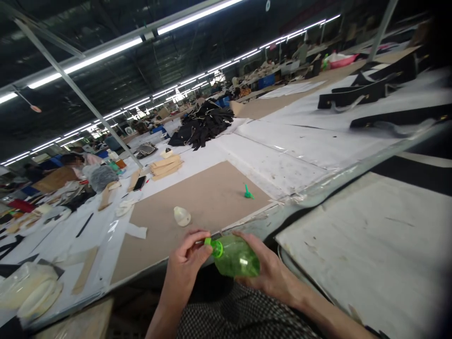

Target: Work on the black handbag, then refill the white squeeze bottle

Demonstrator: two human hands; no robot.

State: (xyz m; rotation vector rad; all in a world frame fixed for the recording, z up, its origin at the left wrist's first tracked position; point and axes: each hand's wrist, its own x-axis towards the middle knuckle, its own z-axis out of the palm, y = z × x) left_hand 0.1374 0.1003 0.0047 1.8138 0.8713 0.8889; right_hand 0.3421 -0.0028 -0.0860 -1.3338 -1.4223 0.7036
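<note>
Green plastic bottle (235, 256): translucent, held on its side between both hands, above the person's lap and just in front of the table edge. Its green cap (213, 247) points left.

Left hand (186, 256): grasping, with fingers (196, 238) curled around the cap end of the bottle.

Right hand (270, 268): grasping too, wrapped around the bottle's body from the right, fingers spread along the far side.

Beside the left fingers: a small dark, metal-edged object (214, 236) at the table edge; too small to tell what it is.

Lap: checked black-and-white fabric (240, 313) directly below the hands.

Cardboard sheet (208, 207): tan, lying on the table ahead of the hands. On it are a small green plastic piece (248, 192), well to the right, and a cloudy plastic piece (181, 216), near the hands.

White-covered table (275, 160): long, bearing a stack of tan cardboard pieces (165, 167), a black smartphone (139, 182) and a heap of black fabric strips (201, 125).

Right side: black straps (367, 87) lying across the white surface, with metal fittings too small to make out.

Far left: a co-worker (72, 162) at the table's side, near a grey bag (100, 178) — long rows of benches and tube lights (84, 63) stretch beyond.
</note>
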